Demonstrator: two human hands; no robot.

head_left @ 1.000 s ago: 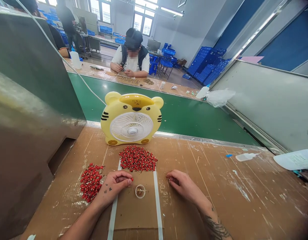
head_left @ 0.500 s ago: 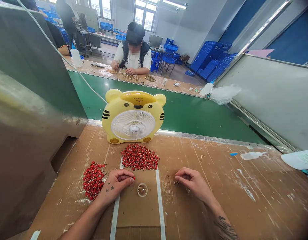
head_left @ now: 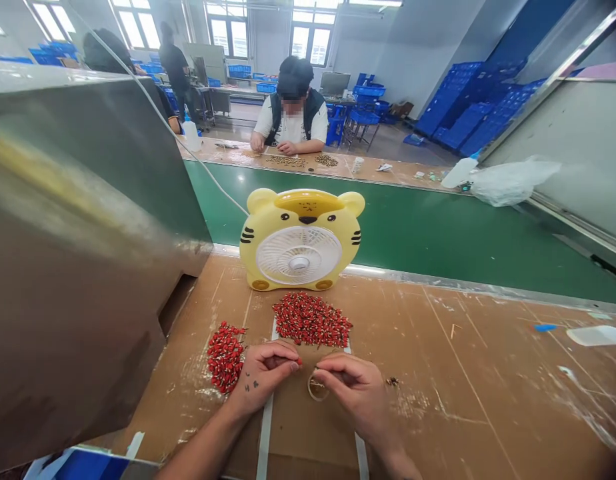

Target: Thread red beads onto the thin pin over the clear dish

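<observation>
My left hand (head_left: 265, 377) is closed in a pinch on a small red piece (head_left: 299, 362), just left of the round clear cup (head_left: 311, 394). Above the cup, my right hand (head_left: 355, 387) pinches thumb and forefinger together on a tiny dark bit that I cannot make out. The hand covers part of the cup. A large heap of small red pieces with metallic tips (head_left: 312, 320) lies beyond my hands. A smaller heap of red pieces (head_left: 225, 357) sits left of my left hand. Several tiny brass-coloured bits (head_left: 392, 381) lie right of my right hand.
A yellow animal-faced fan (head_left: 301, 247) stands behind the large heap. Beyond it runs a green belt (head_left: 413, 227), with a co-worker (head_left: 293, 113) seated across. A metal housing (head_left: 88, 253) walls off the left. A white bottle (head_left: 598, 335) lies at the right.
My right hand has moved left from the tiny brass-coloured bits to the cup, close to my left hand. The left hand keeps its red piece. The whole view has shifted.
</observation>
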